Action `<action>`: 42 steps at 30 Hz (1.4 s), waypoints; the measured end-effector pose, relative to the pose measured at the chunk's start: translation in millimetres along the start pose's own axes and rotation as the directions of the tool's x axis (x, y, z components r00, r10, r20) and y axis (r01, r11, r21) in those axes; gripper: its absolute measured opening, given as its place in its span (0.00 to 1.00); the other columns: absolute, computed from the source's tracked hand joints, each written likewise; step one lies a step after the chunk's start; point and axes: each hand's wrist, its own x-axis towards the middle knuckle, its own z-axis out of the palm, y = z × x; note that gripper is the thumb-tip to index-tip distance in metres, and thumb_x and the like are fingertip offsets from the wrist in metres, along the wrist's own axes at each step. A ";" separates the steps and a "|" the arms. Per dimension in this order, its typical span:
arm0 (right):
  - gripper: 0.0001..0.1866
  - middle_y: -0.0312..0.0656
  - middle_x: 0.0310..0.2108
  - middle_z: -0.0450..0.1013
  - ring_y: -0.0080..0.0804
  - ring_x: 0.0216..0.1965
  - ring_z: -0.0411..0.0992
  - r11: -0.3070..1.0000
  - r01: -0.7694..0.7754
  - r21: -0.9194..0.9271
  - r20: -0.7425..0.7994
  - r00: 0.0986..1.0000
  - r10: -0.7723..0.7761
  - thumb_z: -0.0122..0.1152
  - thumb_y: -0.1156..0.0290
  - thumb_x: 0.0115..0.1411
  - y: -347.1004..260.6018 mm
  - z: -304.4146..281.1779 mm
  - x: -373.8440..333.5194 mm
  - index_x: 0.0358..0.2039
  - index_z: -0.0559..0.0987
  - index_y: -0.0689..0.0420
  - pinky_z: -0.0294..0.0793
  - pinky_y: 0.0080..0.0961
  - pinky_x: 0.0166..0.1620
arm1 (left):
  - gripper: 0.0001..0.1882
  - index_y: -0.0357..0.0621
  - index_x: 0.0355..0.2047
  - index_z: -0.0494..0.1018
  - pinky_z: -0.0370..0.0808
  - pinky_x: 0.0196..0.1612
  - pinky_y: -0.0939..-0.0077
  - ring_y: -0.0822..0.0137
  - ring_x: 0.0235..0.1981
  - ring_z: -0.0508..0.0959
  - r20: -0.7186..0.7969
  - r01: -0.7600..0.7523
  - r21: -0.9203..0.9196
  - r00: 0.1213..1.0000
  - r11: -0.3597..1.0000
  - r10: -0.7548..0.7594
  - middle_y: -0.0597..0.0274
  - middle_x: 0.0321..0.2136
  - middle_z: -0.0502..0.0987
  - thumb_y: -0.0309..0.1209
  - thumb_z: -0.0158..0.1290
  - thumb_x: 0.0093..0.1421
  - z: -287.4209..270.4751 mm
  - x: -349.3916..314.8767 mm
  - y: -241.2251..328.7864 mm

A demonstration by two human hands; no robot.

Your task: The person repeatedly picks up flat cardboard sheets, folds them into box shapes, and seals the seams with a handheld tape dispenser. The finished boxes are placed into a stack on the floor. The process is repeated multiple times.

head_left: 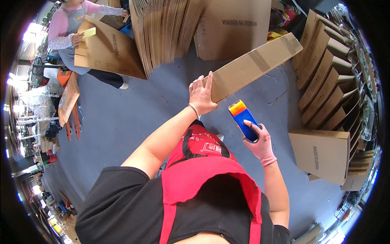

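Our left hand point(202, 96) lay flat and open on the near end of a long taped brown cardboard box point(254, 65); just beside it, our gloved right hand point(261, 143) (pink glove) gripped a blue-and-orange tape dispenser point(243, 118).

Brown cardboard box point(254, 65), blue-and-orange tape dispenser point(243, 120), pink glove on right hand point(262, 144), red apron point(207, 175).

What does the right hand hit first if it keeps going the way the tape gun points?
Likely the long cardboard box that the left hand steadies. The right hand aims the blue tape gun, orange tip first, up toward the box's near side. A gap shows between them; depth is unclear.
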 end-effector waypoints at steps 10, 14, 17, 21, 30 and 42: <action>0.29 0.56 0.41 0.83 0.53 0.46 0.81 0.954 -0.115 -0.277 0.157 0.974 0.163 0.67 0.51 0.53 -30.5 23.1 92.7 0.53 0.84 0.50 0.80 0.44 0.54 | 0.69 0.63 0.79 0.50 0.56 0.69 0.45 0.41 0.66 0.61 0.010 -0.044 0.027 0.999 0.999 0.044 0.39 0.64 0.60 0.44 0.74 0.36 0.6 -5.5 9.5; 0.32 0.57 0.40 0.83 0.55 0.46 0.81 0.951 -0.094 -0.295 0.328 0.925 0.193 0.66 0.39 0.54 -0.3 80.9 151.4 0.47 0.85 0.53 0.80 0.45 0.54 | 0.68 0.56 0.79 0.50 0.53 0.71 0.43 0.39 0.67 0.60 0.054 -0.093 -0.003 0.994 0.996 0.093 0.37 0.66 0.59 0.43 0.74 0.38 -9.6 9.1 0.5; 0.36 0.58 0.44 0.82 0.54 0.49 0.80 0.964 -0.060 -0.260 0.472 0.863 0.181 0.68 0.36 0.53 -2.5 39.6 146.1 0.49 0.85 0.54 0.78 0.44 0.57 | 0.69 0.56 0.79 0.47 0.48 0.75 0.41 0.38 0.72 0.55 0.139 -0.084 -0.006 0.987 0.996 0.085 0.34 0.71 0.53 0.46 0.74 0.40 -1.6 11.1 5.6; 0.30 0.55 0.45 0.83 0.47 0.48 0.82 0.992 -0.008 -0.129 0.572 0.816 0.082 0.75 0.57 0.51 -60.1 -97.1 167.0 0.55 0.84 0.54 0.78 0.36 0.58 | 0.65 0.51 0.80 0.45 0.35 0.76 0.31 0.40 0.79 0.42 0.199 -0.079 0.018 0.977 0.997 0.074 0.44 0.79 0.42 0.71 0.60 0.53 -8.0 13.6 10.0; 0.39 0.49 0.44 0.76 0.47 0.45 0.78 0.841 0.506 0.190 0.583 0.631 -0.512 0.78 0.75 0.41 -39.5 -101.5 284.3 0.59 0.81 0.49 0.78 0.36 0.51 | 0.22 0.43 0.59 0.76 0.67 0.66 0.50 0.53 0.59 0.77 -0.078 0.256 -0.550 0.932 0.795 -0.354 0.54 0.52 0.82 0.42 0.51 0.72 -28.2 28.6 37.6; 0.39 0.51 0.41 0.75 0.52 0.41 0.75 0.659 0.614 0.435 0.823 0.026 -0.567 0.79 0.74 0.39 -45.8 -95.2 359.8 0.57 0.81 0.50 0.79 0.38 0.49 | 0.10 0.39 0.48 0.83 0.82 0.49 0.74 0.69 0.45 0.84 0.403 -0.363 -0.670 0.554 -0.647 -0.728 0.59 0.43 0.85 0.30 0.59 0.71 1.3 -0.2 120.0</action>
